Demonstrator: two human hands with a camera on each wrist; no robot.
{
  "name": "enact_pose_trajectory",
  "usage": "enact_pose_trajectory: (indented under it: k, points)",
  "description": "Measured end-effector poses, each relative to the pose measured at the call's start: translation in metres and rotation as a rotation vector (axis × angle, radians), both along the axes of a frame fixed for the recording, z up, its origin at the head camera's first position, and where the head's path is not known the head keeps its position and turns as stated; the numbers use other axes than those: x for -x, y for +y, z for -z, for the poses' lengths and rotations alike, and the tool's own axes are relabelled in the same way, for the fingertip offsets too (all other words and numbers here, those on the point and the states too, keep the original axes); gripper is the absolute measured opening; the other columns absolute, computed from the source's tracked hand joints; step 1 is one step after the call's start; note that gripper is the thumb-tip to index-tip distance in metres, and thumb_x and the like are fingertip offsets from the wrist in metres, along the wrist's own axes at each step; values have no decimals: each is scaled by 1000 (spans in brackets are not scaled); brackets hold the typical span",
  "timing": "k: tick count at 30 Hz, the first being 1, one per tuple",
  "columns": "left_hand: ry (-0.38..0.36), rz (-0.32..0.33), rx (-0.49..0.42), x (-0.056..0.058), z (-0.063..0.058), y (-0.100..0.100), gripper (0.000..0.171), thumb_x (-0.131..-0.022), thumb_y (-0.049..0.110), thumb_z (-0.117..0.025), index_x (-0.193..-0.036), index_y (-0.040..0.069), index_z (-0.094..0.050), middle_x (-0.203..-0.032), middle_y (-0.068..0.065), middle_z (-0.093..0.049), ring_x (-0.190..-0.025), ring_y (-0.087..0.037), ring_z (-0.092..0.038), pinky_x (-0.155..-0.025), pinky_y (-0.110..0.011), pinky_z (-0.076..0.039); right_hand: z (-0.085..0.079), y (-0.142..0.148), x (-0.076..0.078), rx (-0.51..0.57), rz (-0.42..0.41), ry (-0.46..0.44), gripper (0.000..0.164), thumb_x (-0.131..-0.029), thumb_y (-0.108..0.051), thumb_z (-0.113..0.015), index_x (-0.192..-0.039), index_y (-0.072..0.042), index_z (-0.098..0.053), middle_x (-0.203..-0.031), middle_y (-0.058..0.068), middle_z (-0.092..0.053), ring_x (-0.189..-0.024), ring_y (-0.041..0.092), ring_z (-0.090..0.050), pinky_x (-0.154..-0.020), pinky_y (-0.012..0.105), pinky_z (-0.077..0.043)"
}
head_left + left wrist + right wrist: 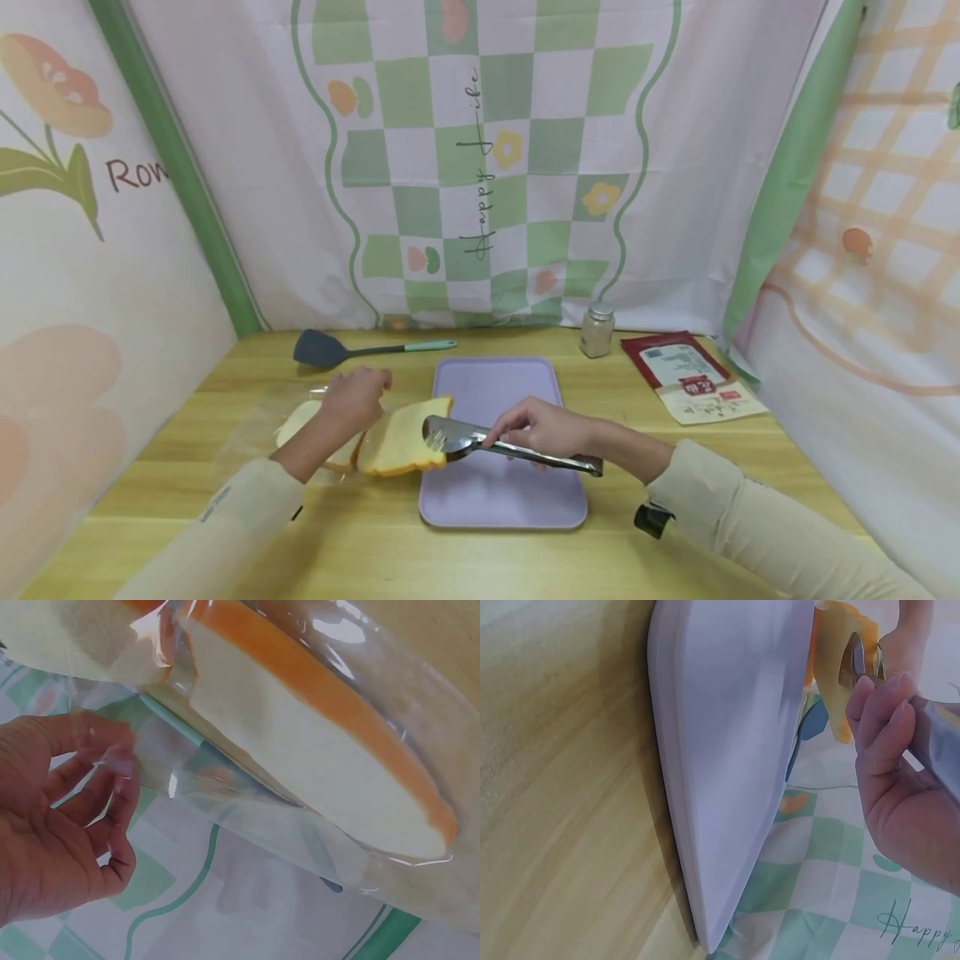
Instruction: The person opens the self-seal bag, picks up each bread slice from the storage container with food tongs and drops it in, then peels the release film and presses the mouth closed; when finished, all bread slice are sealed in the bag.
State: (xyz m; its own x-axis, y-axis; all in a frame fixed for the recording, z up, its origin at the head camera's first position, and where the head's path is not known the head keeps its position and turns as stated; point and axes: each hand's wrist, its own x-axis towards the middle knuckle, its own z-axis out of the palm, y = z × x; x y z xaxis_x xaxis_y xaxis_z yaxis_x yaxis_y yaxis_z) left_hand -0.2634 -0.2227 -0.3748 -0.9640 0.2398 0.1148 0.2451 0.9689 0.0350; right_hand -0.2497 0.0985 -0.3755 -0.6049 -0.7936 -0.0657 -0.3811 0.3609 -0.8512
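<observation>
My right hand [551,427] grips metal tongs [536,455] over the lilac tray [498,387]. The tongs' tips clasp the right edge of a bread slice [401,437], which is held up at the tray's left side. With thumb and fingertips, my left hand [67,817] pinches the edge of a clear plastic bag [259,825]. More bread [315,757] lies inside that bag, its brown crust facing up in the left wrist view. In the head view, my left forearm partly hides the bag and the bread in it.
Behind the bag lies a spatula [322,348] with a dark blade and mint handle. A small lidded jar [597,331] stands at the back right, with a red and cream packet [693,379] beside it. Printed cloth [510,167] hangs behind the wooden table.
</observation>
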Motion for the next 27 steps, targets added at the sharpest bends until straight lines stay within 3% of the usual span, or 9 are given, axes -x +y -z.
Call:
enact_pose_trajectory:
  k: [8, 16, 22, 27]
  points:
    - [76, 18, 35, 4, -2, -1, 31, -76, -5, -71, -105, 6, -69, -96, -13, -72, -83, -30, -69, -72, -45, -57, -4, -2, -1, 12, -4, 18, 27, -98, 1, -52, -111, -5, -74, -90, 16, -67, -47, 11, -50, -40, 23, -44]
    - [25, -13, -81, 2, -5, 3, 30, -81, -4, -62, -109, 4, -68, -103, -16, -71, -80, -29, -68, -53, -36, -53, 1, -7, -3, 19, 53, 20, 26, -99, 1, -51, -110, -5, -74, -98, 19, -69, -44, 10, -48, -40, 23, -44]
    - [88, -23, -111, 1, -9, 5, 32, -75, -6, -60, -103, 4, -69, -97, -15, -72, -80, -30, -69, -57, -39, -55, 4, -13, -9, 50, 110, 44, 26, -98, 2, -50, -110, -2, -73, -98, 22, -70, -42, 10, -47, -39, 23, -42]
    - [112, -52, -157, 1, -9, 4, 36, -72, -6, -56, -104, 2, -70, -99, -17, -73, -85, -33, -70, -64, -43, -58, 11, -20, -13, 54, 130, 67, 25, -99, 0, -52, -109, -5, -75, -99, 12, -70, -41, 10, -48, -39, 23, -41]
